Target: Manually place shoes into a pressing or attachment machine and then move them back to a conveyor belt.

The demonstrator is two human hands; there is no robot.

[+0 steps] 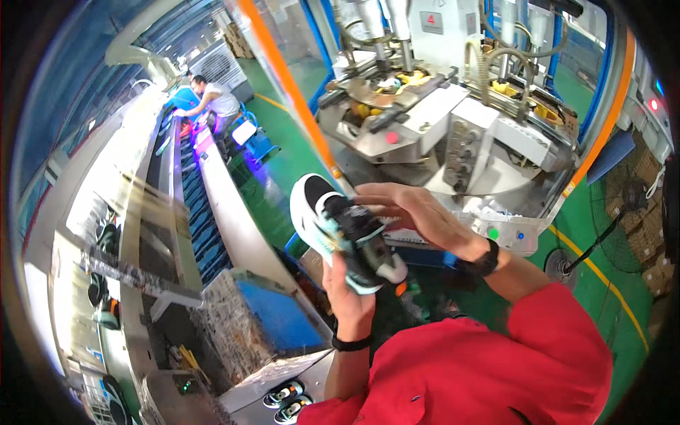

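Note:
A black, white and mint sneaker (pixel 347 237) is held up in front of me, sole edge turned toward the left. My left hand (pixel 348 294) grips it from below near the toe end. Over its top my right hand (pixel 418 212) lies with fingers spread, touching the upper. Both wrists wear black bands, and my sleeves are red.
A large grey shoe-moulding machine (pixel 453 120) with round stations stands ahead. A long conveyor line (pixel 191 205) with blue trays runs along the left, where another person (pixel 212 99) works at the far end. A blue-topped stand (pixel 276 315) and two sneakers (pixel 287 402) sit below. A fan (pixel 623 212) stands on the green floor.

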